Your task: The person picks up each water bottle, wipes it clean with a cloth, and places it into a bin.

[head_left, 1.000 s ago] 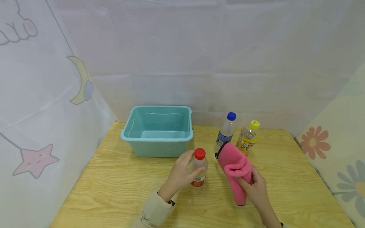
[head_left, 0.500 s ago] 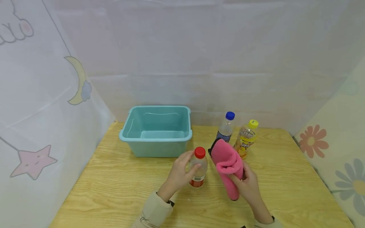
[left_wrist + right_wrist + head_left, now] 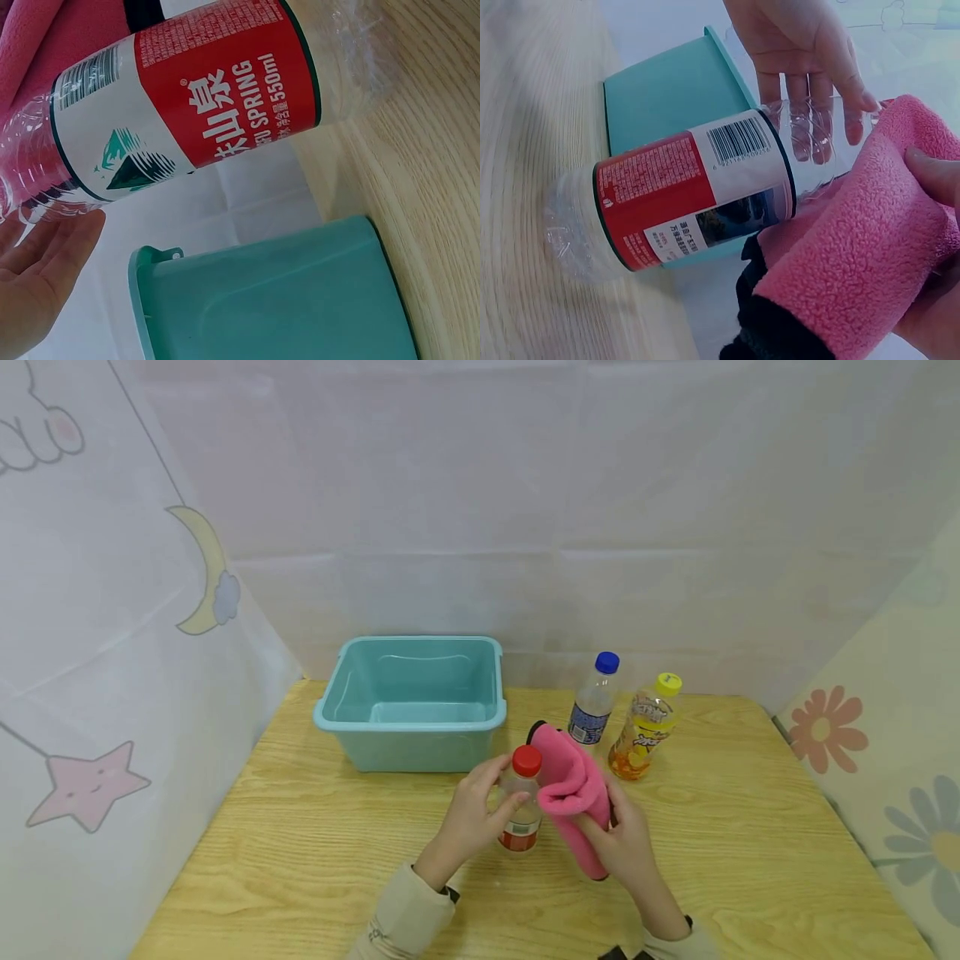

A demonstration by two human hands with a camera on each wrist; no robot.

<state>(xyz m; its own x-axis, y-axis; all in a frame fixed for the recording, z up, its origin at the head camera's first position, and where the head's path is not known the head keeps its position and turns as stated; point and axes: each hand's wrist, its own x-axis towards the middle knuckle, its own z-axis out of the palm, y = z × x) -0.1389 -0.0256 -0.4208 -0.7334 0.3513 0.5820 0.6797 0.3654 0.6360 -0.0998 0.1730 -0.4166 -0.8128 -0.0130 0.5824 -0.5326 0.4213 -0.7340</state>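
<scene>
A clear plastic water bottle [image 3: 521, 837] with a red cap and a red-and-white label stands upright on the table. My left hand [image 3: 470, 810] holds it by the upper part, thumb on the near side and fingers behind, as the right wrist view shows too. In my right hand [image 3: 624, 839] is a folded pink cloth [image 3: 573, 785] with dark edging, pinched between thumb and fingers. The cloth [image 3: 862, 240] lies against or very close to the bottle's right side near the neck; whether it touches is hard to tell.
A turquoise plastic basin [image 3: 420, 747] stands behind and left of the bottle. Behind the cloth, toward the right, are a blue-capped bottle [image 3: 590, 714] and a yellow-capped bottle [image 3: 647, 727]. Pale printed sheets hang around the wooden table [image 3: 300, 852].
My right hand has carried the pink cloth leftward up to the bottle, uncovering more of the two bottles behind. The left hand stays on the red-capped bottle.
</scene>
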